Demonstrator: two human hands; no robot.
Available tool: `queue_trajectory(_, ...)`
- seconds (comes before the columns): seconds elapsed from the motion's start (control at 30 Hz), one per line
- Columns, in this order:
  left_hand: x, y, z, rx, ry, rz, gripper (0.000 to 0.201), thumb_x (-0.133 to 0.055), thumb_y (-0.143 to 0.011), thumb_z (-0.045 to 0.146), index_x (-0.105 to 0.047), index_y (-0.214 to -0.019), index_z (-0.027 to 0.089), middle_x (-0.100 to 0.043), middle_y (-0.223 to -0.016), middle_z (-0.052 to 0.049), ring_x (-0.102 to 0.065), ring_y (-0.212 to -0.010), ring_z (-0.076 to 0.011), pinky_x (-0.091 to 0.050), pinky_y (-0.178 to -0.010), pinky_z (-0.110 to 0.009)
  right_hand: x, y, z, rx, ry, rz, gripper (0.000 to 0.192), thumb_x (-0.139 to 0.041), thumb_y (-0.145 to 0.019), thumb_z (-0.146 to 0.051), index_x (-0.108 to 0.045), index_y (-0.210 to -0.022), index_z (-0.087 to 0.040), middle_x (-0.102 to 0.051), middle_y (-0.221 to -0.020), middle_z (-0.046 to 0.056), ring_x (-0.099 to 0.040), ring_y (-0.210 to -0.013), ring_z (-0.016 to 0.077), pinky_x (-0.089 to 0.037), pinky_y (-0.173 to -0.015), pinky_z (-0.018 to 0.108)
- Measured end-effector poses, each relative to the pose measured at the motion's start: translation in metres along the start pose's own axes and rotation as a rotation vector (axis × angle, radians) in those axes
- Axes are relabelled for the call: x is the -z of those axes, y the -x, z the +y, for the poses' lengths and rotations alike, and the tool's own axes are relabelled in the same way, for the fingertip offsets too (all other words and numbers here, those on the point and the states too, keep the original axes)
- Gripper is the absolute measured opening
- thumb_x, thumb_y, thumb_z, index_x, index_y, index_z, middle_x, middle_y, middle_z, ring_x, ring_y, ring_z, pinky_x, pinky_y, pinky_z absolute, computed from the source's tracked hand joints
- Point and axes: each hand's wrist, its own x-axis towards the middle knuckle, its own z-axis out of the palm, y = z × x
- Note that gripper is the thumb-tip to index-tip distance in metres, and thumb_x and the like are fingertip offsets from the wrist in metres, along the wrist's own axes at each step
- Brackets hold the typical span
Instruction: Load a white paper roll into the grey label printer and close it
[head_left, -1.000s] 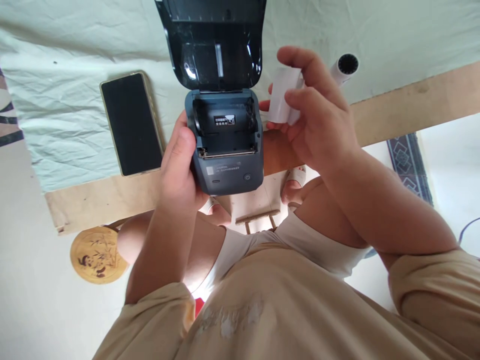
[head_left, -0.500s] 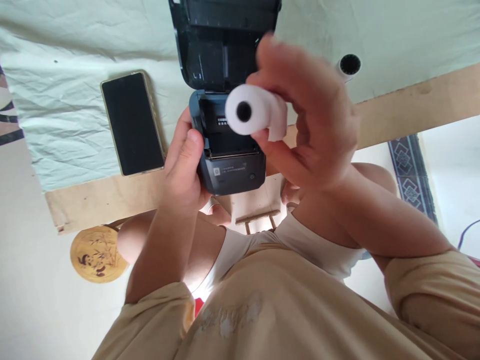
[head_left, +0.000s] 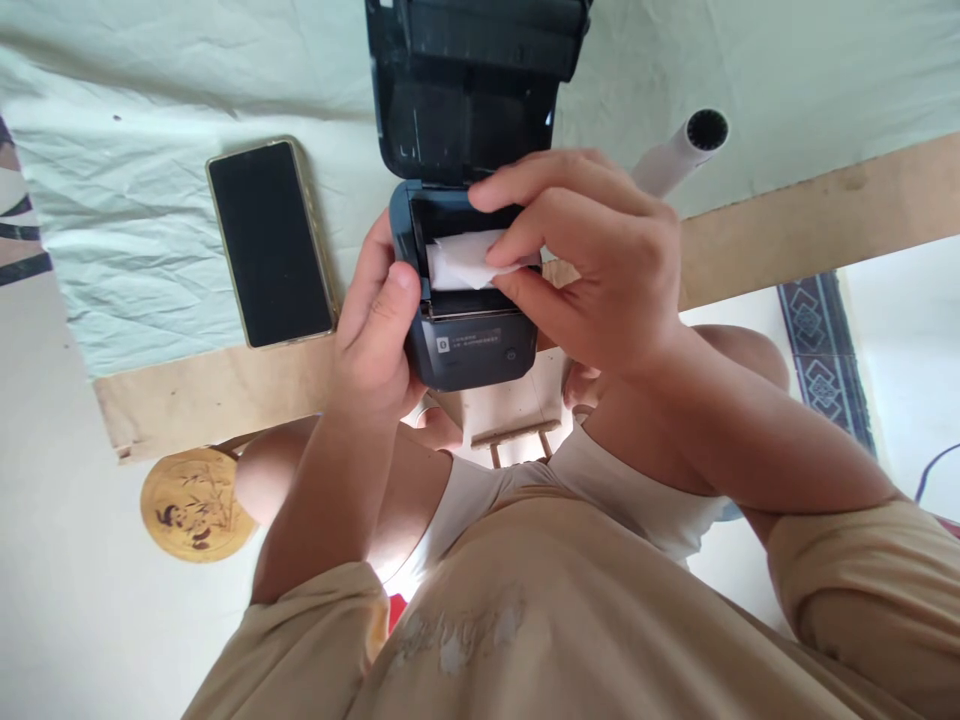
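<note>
A small dark blue label printer point(head_left: 472, 352) is gripped along its left side by my left hand point(head_left: 379, 330), the thumb on its edge. Its black lid point(head_left: 469, 110) is tipped back, and the paper compartment faces up. Inside that compartment lies a white paper roll point(head_left: 454, 262), crosswise, with a loose flap of paper on top. My right hand point(head_left: 600, 250) reaches in from the right, thumb and fingers closed on the roll's right part, which they partly hide.
A phone point(head_left: 271, 243) with a dark screen lies on the pale green cloth point(head_left: 112, 200), left of the printer. Another white roll with a dark core point(head_left: 679, 150) lies to the right. The bare wooden table edge point(head_left: 810, 205) runs in front; a round stool point(head_left: 196, 505) stands lower left.
My right hand has lowered the paper roll from above the printer into its compartment and turned it crosswise. The printer and lid have shifted slightly right in view.
</note>
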Motion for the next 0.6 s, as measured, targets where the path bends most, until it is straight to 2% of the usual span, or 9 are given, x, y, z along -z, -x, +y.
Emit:
queue_trajectory(0.1,0.000,0.000,0.001,0.009,0.018,-0.013,0.041,-0.056,-0.092,0.043,-0.056,-0.121,0.014,-0.064,-0.106,-0.002,-0.065,-0.102,-0.0128,-0.038,-0.121,-0.040,0.003,-0.001,0.000,0.081,-0.009,0.027,0.008,-0.061,-0.080,-0.010,-0.061,-0.080,-0.018,-0.068,-0.096,-0.003,-0.060,-0.087,0.0103,-0.050,-0.079,0.030)
queue_trajectory(0.2,0.005,0.000,0.000,-0.004,0.006,-0.020,0.048,-0.061,-0.087,0.047,-0.055,-0.122,0.013,-0.064,-0.102,-0.002,-0.065,-0.095,-0.0114,-0.042,-0.117,-0.038,0.006,0.001,-0.006,0.134,-0.044,0.001,0.007,-0.060,-0.082,-0.013,-0.061,-0.082,-0.020,-0.066,-0.090,-0.003,-0.056,-0.081,0.0086,-0.048,-0.075,0.029)
queue_trajectory(0.33,0.015,-0.003,-0.006,-0.069,-0.037,-0.060,0.053,-0.069,-0.080,0.046,-0.056,-0.121,0.015,-0.062,-0.091,0.001,-0.062,-0.079,-0.0077,-0.051,-0.101,-0.033,0.002,0.008,-0.014,0.129,-0.028,-0.034,0.007,-0.063,-0.084,-0.018,-0.060,-0.079,-0.023,-0.066,-0.086,-0.007,-0.054,-0.077,0.0096,-0.042,-0.071,0.031)
queue_trajectory(0.4,0.019,-0.005,-0.009,-0.097,-0.075,-0.089,0.052,-0.075,-0.075,0.038,-0.058,-0.119,0.017,-0.060,-0.087,0.002,-0.061,-0.075,-0.0068,-0.054,-0.087,-0.027,0.000,0.010,-0.015,0.131,-0.013,-0.068,0.008,-0.063,-0.086,-0.025,-0.060,-0.079,-0.024,-0.067,-0.086,-0.010,-0.057,-0.081,0.0100,-0.040,-0.073,0.033)
queue_trajectory(0.47,0.021,-0.005,-0.011,-0.092,-0.101,-0.094,0.052,-0.077,-0.071,0.028,-0.059,-0.119,0.019,-0.063,-0.089,0.002,-0.063,-0.078,-0.0084,-0.053,-0.076,-0.023,0.002,0.009,-0.012,0.125,-0.059,-0.089,0.010,-0.059,-0.090,-0.033,-0.061,-0.083,-0.025,-0.067,-0.088,-0.009,-0.060,-0.087,0.0104,-0.044,-0.079,0.034)
queue_trajectory(0.53,0.021,-0.005,-0.011,-0.088,-0.101,-0.092,0.053,-0.077,-0.070,0.026,-0.059,-0.119,0.021,-0.066,-0.094,0.000,-0.066,-0.084,-0.0118,-0.054,-0.074,-0.023,0.007,0.007,-0.008,0.094,-0.134,-0.029,0.013,-0.057,-0.090,-0.035,-0.061,-0.087,-0.024,-0.065,-0.091,-0.004,-0.061,-0.092,0.0109,-0.050,-0.085,0.033)
queue_trajectory(0.6,0.020,-0.004,-0.010,-0.077,-0.113,-0.092,0.054,-0.076,-0.070,0.028,-0.059,-0.121,0.023,-0.068,-0.102,-0.002,-0.069,-0.091,-0.0159,-0.057,-0.080,-0.028,0.012,0.003,-0.002,-0.030,-0.189,0.085,0.015,-0.055,-0.089,-0.032,-0.061,-0.098,-0.022,-0.063,-0.103,0.000,-0.061,-0.100,0.0113,-0.054,-0.088,0.030)
